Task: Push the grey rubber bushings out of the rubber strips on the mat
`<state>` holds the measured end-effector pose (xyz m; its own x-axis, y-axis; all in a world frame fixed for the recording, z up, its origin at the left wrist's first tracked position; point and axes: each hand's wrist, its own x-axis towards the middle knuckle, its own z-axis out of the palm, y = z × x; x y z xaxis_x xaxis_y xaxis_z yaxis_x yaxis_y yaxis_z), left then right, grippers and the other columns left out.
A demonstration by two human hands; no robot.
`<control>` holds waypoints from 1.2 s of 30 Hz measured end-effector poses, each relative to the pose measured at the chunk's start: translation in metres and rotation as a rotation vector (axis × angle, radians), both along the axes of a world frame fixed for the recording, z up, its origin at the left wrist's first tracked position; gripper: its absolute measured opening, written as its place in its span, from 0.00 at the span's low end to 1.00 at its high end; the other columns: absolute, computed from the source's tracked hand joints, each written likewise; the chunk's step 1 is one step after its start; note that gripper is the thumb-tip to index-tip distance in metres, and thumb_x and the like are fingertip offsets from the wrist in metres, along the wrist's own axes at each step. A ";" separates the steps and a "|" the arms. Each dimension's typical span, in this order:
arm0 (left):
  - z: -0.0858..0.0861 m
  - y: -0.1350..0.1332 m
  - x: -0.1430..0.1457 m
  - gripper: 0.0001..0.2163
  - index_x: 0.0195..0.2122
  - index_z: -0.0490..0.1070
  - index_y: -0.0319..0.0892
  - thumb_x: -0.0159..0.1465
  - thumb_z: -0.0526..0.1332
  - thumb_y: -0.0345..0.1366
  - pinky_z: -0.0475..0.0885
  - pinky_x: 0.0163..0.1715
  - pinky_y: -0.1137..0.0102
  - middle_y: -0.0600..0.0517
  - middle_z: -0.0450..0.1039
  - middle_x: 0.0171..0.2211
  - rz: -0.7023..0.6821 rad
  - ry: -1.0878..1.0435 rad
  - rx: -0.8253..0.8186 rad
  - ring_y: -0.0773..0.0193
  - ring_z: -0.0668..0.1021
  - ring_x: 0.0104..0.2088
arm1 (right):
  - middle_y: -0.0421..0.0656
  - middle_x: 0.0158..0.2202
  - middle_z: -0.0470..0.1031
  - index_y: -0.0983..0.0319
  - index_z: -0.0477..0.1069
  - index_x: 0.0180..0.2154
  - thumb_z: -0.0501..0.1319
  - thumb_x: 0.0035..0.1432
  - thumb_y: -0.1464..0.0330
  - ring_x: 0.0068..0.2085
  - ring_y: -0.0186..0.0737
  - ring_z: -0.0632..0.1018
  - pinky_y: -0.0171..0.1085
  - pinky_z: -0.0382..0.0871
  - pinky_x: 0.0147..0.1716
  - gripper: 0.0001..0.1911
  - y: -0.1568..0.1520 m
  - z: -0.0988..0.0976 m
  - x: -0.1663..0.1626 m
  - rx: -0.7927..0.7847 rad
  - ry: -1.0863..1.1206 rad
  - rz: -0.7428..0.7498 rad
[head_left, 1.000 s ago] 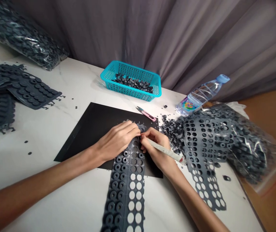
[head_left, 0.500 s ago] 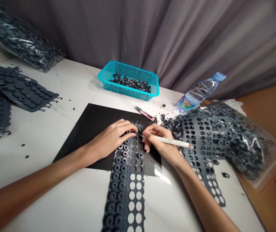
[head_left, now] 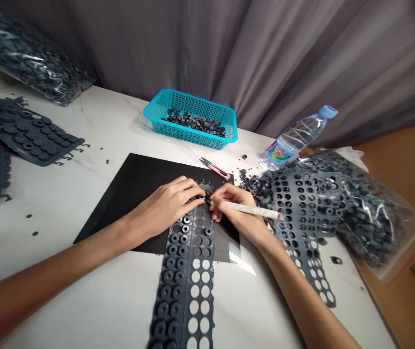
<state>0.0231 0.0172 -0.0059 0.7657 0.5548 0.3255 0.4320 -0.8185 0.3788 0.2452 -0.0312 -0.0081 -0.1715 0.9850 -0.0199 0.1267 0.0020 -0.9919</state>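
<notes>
A long dark grey rubber strip (head_left: 189, 271) runs toward me over the table, ring-shaped parts down its left half and open holes along much of the right. My left hand (head_left: 176, 198) is closed at the strip's far end, thumb and fingers pinching there; what is between the fingertips is hidden. In my right hand (head_left: 234, 203) is a slim pen-like tool with a white wrapped handle (head_left: 253, 209), gripped like a pen. Its tip meets the strip right by my left fingertips. Under the strip's far part lies a black mat (head_left: 120, 194).
A turquoise basket (head_left: 193, 137) holds small dark rubber pieces. Pink-handled thread snips (head_left: 216, 168) lie behind the mat. To the right are a water bottle (head_left: 295, 138), a punched strip (head_left: 295, 203) and a bag of parts (head_left: 371, 228). More strips (head_left: 36, 133) and another bag (head_left: 36, 63) sit left.
The whole view has shifted slightly. The tool in my right hand has moved a little left, its tip nearer my left fingertips. Both hands keep their grip.
</notes>
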 end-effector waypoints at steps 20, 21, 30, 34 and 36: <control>0.020 0.015 -0.016 0.13 0.44 0.80 0.40 0.67 0.68 0.45 0.76 0.46 0.69 0.50 0.79 0.37 0.274 -0.690 -0.972 0.63 0.80 0.39 | 0.40 0.28 0.78 0.61 0.70 0.35 0.64 0.63 0.67 0.24 0.33 0.78 0.32 0.72 0.25 0.05 0.000 0.000 -0.001 -0.034 0.018 -0.078; 0.020 0.011 -0.016 0.14 0.44 0.80 0.40 0.67 0.69 0.45 0.77 0.47 0.68 0.49 0.79 0.37 0.256 -0.671 -1.046 0.63 0.81 0.40 | 0.40 0.28 0.78 0.61 0.70 0.36 0.64 0.64 0.66 0.23 0.33 0.78 0.32 0.72 0.24 0.06 0.000 0.001 -0.001 -0.031 0.021 -0.096; 0.015 -0.002 -0.012 0.14 0.45 0.81 0.39 0.68 0.68 0.45 0.80 0.50 0.64 0.42 0.83 0.45 0.164 -0.631 -1.400 0.60 0.85 0.42 | 0.38 0.27 0.77 0.60 0.69 0.37 0.63 0.67 0.63 0.22 0.33 0.77 0.32 0.72 0.24 0.08 0.000 0.001 0.000 -0.010 -0.039 -0.113; 0.015 -0.001 -0.013 0.14 0.45 0.82 0.38 0.68 0.68 0.45 0.81 0.50 0.64 0.41 0.83 0.47 0.143 -0.618 -1.418 0.61 0.85 0.41 | 0.38 0.27 0.77 0.60 0.69 0.37 0.64 0.66 0.63 0.22 0.33 0.77 0.32 0.72 0.23 0.08 0.000 0.001 0.000 -0.010 -0.041 -0.111; 0.016 -0.002 -0.012 0.14 0.45 0.82 0.39 0.68 0.68 0.45 0.81 0.49 0.65 0.41 0.83 0.47 0.131 -0.616 -1.414 0.61 0.85 0.40 | 0.37 0.26 0.76 0.60 0.69 0.37 0.64 0.66 0.63 0.22 0.33 0.77 0.32 0.72 0.24 0.08 -0.001 0.002 -0.001 -0.012 -0.040 -0.105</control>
